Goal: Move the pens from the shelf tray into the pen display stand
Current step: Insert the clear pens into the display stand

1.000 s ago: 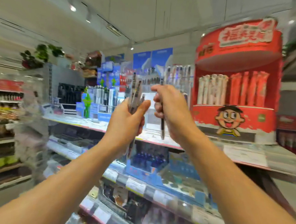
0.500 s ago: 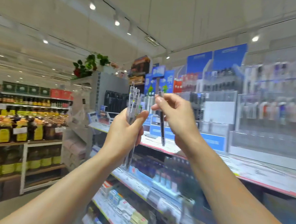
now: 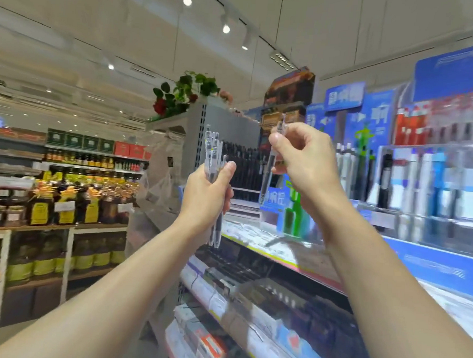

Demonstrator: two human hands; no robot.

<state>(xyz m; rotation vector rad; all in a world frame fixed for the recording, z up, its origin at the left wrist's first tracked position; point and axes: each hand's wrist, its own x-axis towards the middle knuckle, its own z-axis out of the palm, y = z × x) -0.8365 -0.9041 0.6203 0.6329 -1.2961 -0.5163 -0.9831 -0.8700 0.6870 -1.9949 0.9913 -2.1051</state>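
Single pen (image 3: 268, 169) hangs near-vertical, tip down, pinched near its top by right hand (image 3: 304, 162) thumb and fingers. Left hand (image 3: 208, 195) curls round pen bundle (image 3: 214, 163), also upright. Display stand (image 3: 434, 191) sits far right on the shelf, nearer the right hand; exact slot too blurred. Judged next: carry pen rightward, tip-first.

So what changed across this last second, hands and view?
The view swung left: the red display left the frame, bottle shelves came in. The right hand rose slightly with its single pen. The left hand still grips the pen bundle; nothing released.
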